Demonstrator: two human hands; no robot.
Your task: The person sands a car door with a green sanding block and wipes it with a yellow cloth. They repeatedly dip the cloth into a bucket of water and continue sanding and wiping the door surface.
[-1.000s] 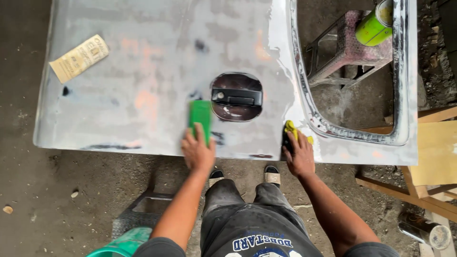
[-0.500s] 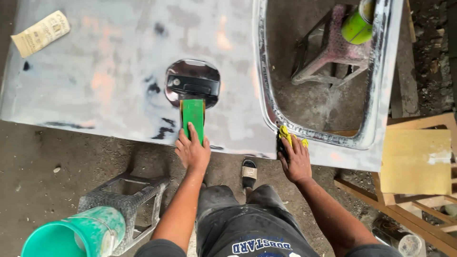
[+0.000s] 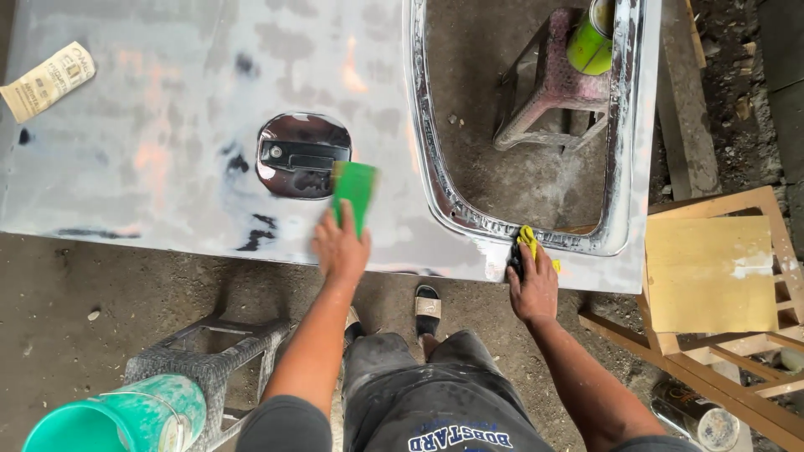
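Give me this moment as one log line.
left hand: pressing green sanding block on car door panel | right hand: gripping yellow cloth at panel edge

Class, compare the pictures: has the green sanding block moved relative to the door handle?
Yes. The green sanding block under the left hand has slid rightwards; it was below the door handle, now beside its right edge.

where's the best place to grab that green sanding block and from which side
Probably by its long side edges, coming from the near end. The green block lies flat on the grey door panel, long axis toward the person, so only edges and top are free. The left hand already rests on its near end, just right of the door handle recess.
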